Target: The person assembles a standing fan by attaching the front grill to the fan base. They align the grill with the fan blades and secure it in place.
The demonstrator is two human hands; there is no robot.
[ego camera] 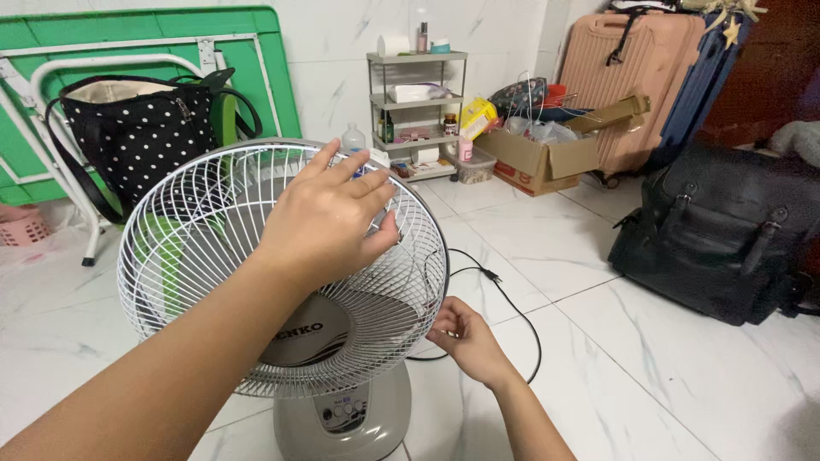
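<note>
Resting open left hand on fan grille.

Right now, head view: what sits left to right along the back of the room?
Pink basket → polka-dot bag → grey shelf rack → cardboard box → pink suitcase → black backpack.

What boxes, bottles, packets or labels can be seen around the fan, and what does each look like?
Badge: round, grey with dark lettering, at the centre of the white fan grille under the left hand.
Cardboard box: brown, open flaps, on the floor by the pink suitcase.
Yellow packet: upright beside the grey shelf rack.
Clear bottle: behind the grille's top rim.
Right hand: at the grille's lower edge.
</note>
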